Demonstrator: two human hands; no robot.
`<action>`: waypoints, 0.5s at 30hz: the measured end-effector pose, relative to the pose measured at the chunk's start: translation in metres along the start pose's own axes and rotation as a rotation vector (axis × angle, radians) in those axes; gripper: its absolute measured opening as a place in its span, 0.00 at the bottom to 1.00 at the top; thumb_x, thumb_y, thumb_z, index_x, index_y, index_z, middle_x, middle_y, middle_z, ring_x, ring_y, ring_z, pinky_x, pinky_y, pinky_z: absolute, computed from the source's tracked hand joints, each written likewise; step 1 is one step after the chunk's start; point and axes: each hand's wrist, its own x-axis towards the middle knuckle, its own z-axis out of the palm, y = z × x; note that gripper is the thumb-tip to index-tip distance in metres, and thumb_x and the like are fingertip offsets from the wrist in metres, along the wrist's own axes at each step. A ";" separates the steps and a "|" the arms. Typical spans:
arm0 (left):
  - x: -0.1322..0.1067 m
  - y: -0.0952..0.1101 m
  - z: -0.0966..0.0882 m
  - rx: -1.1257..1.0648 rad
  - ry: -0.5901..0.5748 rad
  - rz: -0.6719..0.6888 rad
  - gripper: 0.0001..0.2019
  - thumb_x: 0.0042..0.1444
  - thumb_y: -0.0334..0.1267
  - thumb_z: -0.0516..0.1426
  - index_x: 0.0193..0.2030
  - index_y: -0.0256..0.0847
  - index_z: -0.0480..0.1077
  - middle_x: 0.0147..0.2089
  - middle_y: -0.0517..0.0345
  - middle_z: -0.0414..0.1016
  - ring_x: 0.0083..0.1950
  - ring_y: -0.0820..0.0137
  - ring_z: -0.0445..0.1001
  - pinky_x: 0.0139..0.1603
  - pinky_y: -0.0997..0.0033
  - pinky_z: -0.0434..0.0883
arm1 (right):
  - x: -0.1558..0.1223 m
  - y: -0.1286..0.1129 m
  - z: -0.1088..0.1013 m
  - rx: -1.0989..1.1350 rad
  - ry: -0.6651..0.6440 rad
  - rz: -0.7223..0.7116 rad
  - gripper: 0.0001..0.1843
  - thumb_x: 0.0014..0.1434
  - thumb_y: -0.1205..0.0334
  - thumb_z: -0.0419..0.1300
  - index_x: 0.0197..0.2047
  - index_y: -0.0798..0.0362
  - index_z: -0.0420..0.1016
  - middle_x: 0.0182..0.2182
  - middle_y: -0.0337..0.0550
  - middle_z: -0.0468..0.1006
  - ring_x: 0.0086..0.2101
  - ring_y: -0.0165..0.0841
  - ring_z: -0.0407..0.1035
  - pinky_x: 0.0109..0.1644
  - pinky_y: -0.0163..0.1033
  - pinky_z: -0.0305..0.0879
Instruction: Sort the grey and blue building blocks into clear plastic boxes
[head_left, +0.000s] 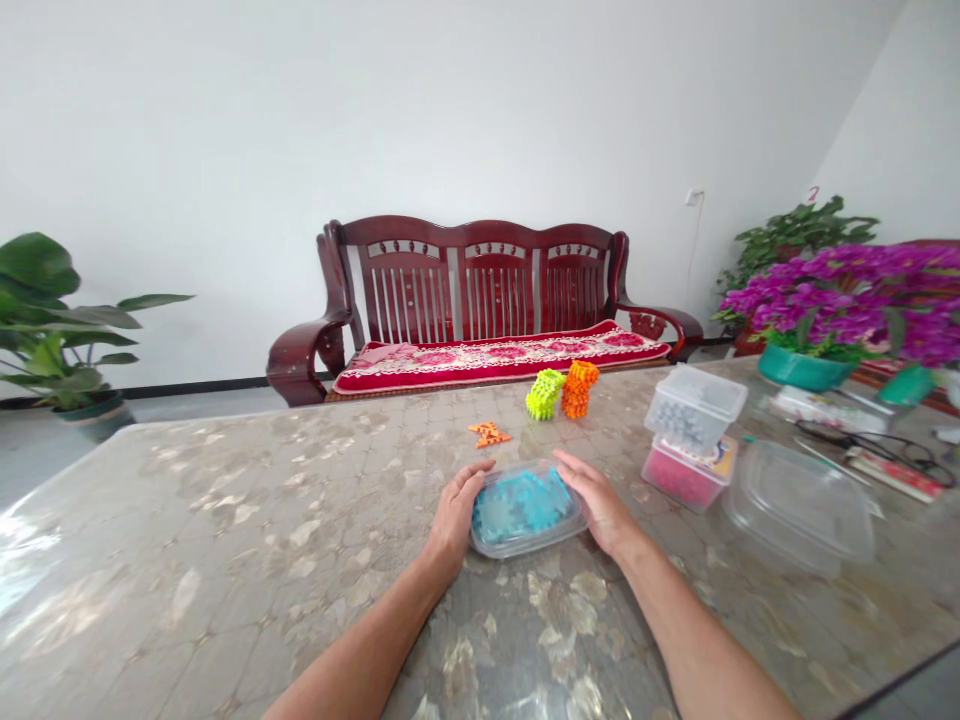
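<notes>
- the left hand (pixel 454 515) and the right hand (pixel 600 505) are laid on the desk (pixel 225 570) at either side of a clear plastic tub (pixel 487 542), with the fingers extended and left open.
- the tub's rim is touched by the fingertips of both hands, but it is not gripped, and nothing else is held.
- blue plastic pieces (pixel 521 505) are kept inside the tub, which is placed near the desk's front edge, between the hands. whether a lid is fitted cannot be told.
- to the right of the right hand, a large clear plastic container (pixel 799 505) is set down.
- a small pink-filled box (pixel 686 475) is placed just ahead of it, with a clear box of grey pieces (pixel 695 408) stacked on top.
- a flat orange piece (pixel 489 433) is left ahead of the left hand.
- further on, a lime-green stack (pixel 545 393) stands just beside an orange stack (pixel 577 389).
- eyeglasses (pixel 874 450) are laid at the far right of the desk, near a pot of purple flowers (pixel 832 305).
- beyond the desk, a dark red wooden bench (pixel 480 280) is fitted with a red cushion (pixel 499 360).
</notes>
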 end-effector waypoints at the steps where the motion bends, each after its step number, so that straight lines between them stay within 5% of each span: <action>1: -0.001 0.001 -0.001 0.010 -0.031 0.010 0.19 0.52 0.47 0.56 0.47 0.40 0.75 0.48 0.53 0.78 0.50 0.59 0.72 0.53 0.64 0.66 | 0.001 0.001 0.000 -0.024 0.015 -0.003 0.25 0.48 0.49 0.67 0.50 0.46 0.77 0.48 0.43 0.80 0.50 0.43 0.72 0.54 0.47 0.67; 8: -0.005 0.005 -0.003 -0.006 -0.112 0.053 0.19 0.56 0.48 0.53 0.48 0.41 0.75 0.52 0.54 0.76 0.55 0.59 0.69 0.57 0.64 0.62 | -0.002 -0.002 0.003 -0.076 -0.028 -0.006 0.25 0.46 0.46 0.68 0.46 0.49 0.78 0.42 0.44 0.82 0.43 0.43 0.75 0.48 0.45 0.69; 15: -0.004 0.008 -0.003 -0.020 -0.111 -0.025 0.18 0.53 0.44 0.55 0.46 0.40 0.75 0.50 0.52 0.77 0.52 0.60 0.71 0.52 0.65 0.65 | -0.004 -0.003 0.007 -0.151 0.011 -0.073 0.26 0.48 0.44 0.66 0.48 0.49 0.78 0.48 0.44 0.80 0.49 0.43 0.71 0.52 0.44 0.66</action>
